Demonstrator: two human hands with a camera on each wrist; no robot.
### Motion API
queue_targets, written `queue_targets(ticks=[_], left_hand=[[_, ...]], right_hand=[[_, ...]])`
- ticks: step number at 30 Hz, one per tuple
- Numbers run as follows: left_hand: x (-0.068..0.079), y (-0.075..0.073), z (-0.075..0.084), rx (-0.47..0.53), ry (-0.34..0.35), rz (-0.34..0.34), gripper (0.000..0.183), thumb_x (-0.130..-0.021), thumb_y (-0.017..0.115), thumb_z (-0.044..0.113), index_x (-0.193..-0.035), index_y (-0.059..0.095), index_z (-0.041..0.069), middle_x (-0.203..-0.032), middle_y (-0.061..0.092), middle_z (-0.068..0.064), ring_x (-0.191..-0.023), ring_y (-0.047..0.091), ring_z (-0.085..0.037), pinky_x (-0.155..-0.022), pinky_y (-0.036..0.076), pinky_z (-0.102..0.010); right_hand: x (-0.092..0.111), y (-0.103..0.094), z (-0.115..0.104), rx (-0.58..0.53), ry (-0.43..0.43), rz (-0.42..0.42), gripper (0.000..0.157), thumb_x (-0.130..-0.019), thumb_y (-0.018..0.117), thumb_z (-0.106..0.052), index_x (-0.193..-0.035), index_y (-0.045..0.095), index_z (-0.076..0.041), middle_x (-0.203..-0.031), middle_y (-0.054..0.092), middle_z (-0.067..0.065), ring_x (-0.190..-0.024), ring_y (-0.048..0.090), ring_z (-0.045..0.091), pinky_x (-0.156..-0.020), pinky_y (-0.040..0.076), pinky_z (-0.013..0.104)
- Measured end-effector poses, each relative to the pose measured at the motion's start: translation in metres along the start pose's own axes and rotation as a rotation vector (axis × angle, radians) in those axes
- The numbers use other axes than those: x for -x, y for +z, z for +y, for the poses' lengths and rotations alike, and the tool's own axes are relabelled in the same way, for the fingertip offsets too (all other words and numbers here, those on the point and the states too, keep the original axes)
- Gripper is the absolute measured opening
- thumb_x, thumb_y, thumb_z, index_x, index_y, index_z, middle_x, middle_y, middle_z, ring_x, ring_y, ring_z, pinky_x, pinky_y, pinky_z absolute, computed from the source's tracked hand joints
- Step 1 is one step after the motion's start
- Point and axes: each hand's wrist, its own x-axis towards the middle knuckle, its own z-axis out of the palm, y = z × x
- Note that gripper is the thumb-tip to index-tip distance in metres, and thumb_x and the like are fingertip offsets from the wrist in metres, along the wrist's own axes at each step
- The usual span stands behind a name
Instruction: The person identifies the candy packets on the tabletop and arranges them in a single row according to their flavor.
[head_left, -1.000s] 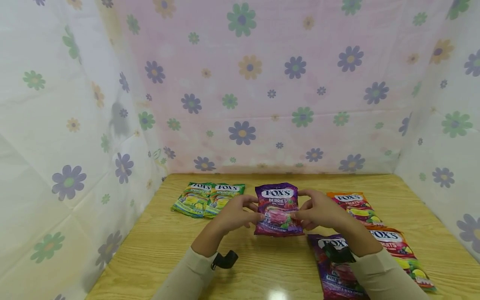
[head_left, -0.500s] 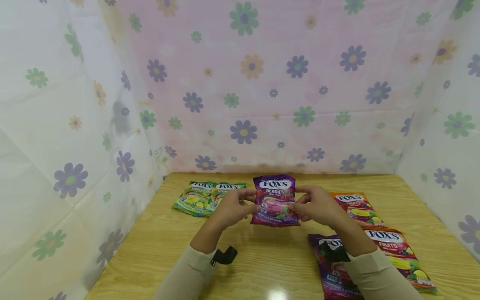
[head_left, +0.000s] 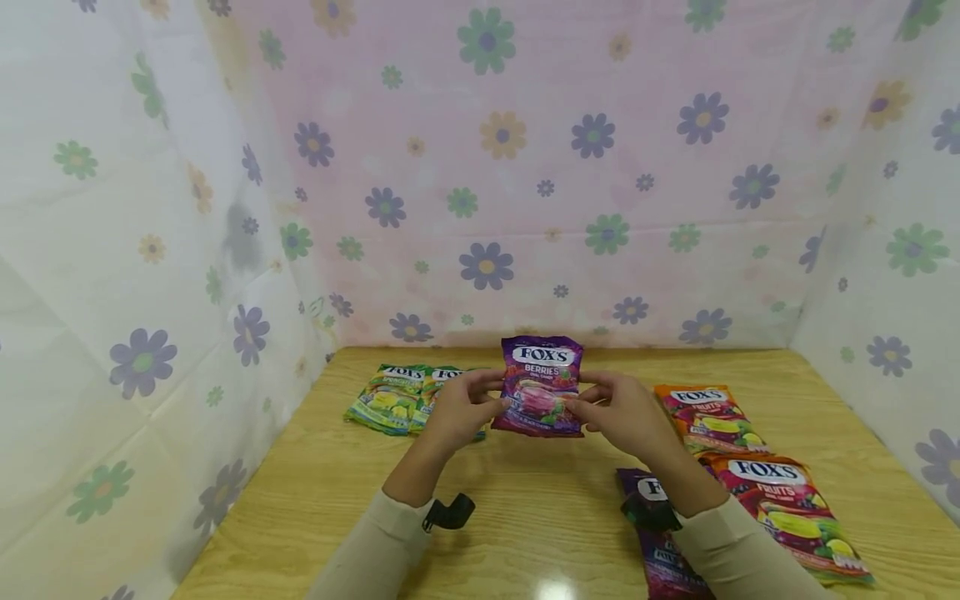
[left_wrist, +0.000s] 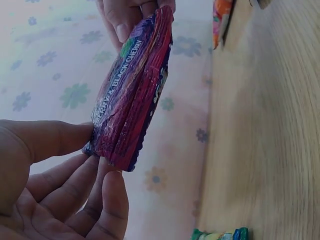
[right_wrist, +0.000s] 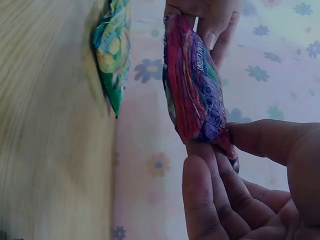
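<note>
A purple Fox's Berries candy bag (head_left: 542, 387) is held upright above the table, its printed front toward me. My left hand (head_left: 459, 412) pinches its left edge, thumb in front and fingers behind. On the opposite edge, my right hand (head_left: 622, 413) pinches it the same way. The left wrist view shows the bag's crimped bottom seam (left_wrist: 145, 95) between both hands. From the right wrist, the candy bag (right_wrist: 195, 85) appears edge-on, with the right thumb (right_wrist: 260, 140) against its front.
Two green Spring Tea candy bags (head_left: 386, 400) lie at the back left of the wooden table (head_left: 495, 517). Two orange-red Fruits bags (head_left: 708, 417) lie at the right. Another purple bag (head_left: 663, 554) lies partly under the right forearm. Flowered cloth (head_left: 487, 208) walls the back and sides.
Both hands have raised the purple candy bag and shifted it slightly left, away from the table. The right forearm now covers less of the nearer Fruits bag. The other bags lie still.
</note>
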Motion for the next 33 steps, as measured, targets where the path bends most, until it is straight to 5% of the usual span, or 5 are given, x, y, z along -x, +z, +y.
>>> queue_targets(ticks=[10,16,33], left_hand=[[-0.002,0.000,-0.004,0.029,-0.023,0.029,0.046,-0.096,0.073,0.010,-0.141,0.064,0.018,-0.136,0.069,-0.004,-0.106,0.068,-0.022,-0.083,0.061,-0.036],[-0.004,0.000,-0.010,0.002,-0.055,0.076,0.046,-0.096,0.073,0.008,-0.139,0.065,0.022,-0.138,0.068,-0.001,-0.111,0.064,-0.023,-0.083,0.061,-0.033],[-0.013,0.000,-0.035,-0.022,-0.095,0.125,0.047,-0.093,0.072,-0.001,-0.138,0.066,0.014,-0.138,0.068,-0.008,-0.116,0.067,-0.025,-0.089,0.061,-0.035]], right_hand=[[-0.009,0.014,0.013,-0.091,-0.062,0.067,0.051,-0.097,0.072,-0.015,-0.146,0.058,-0.010,-0.115,0.076,0.013,-0.095,0.074,0.022,-0.079,0.064,0.039],[-0.014,0.022,0.025,-0.198,-0.098,0.006,0.051,-0.096,0.071,-0.006,-0.146,0.059,-0.010,-0.132,0.070,0.017,-0.115,0.069,0.032,-0.088,0.061,0.028],[-0.013,0.033,0.033,-0.293,-0.092,-0.159,0.063,-0.096,0.067,-0.004,-0.155,0.045,-0.007,-0.158,0.048,0.018,-0.138,0.054,0.041,-0.099,0.058,0.036]])
